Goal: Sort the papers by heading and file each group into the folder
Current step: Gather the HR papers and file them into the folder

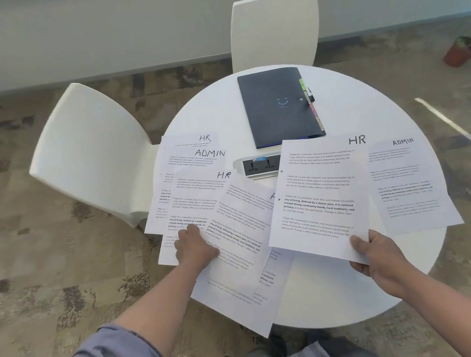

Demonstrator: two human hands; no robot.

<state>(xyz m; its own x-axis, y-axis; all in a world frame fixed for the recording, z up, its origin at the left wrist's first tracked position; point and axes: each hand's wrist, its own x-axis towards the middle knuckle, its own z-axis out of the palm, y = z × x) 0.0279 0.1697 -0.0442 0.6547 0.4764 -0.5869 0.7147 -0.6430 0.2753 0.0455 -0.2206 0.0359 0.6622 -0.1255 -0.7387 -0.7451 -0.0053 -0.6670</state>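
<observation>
Papers (208,210) fanned out at nine o'clock on the round table (324,294), pressed flat by the left hand (195,247), an HR sheet (318,195) pinched by the right hand (381,258) at five o'clock, closed folder (276,106) lying at twelve.

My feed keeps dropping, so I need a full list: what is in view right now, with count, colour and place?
table: one, white, round, centre
folder: one, dark with coloured edge tabs, closed, far side of table
pen: one, dark, by the folder's right edge
socket unit: one, white and black, table centre
HR sheet: one, white, held up at right
ADMIN sheet: one, white, flat at right edge
loose papers: several overlapping, white, left half; exact count unclear
chairs: two, white, left and far side
potted plant: one, far right floor
left hand: on the loose papers
right hand: grips the HR sheet's lower corner
</observation>
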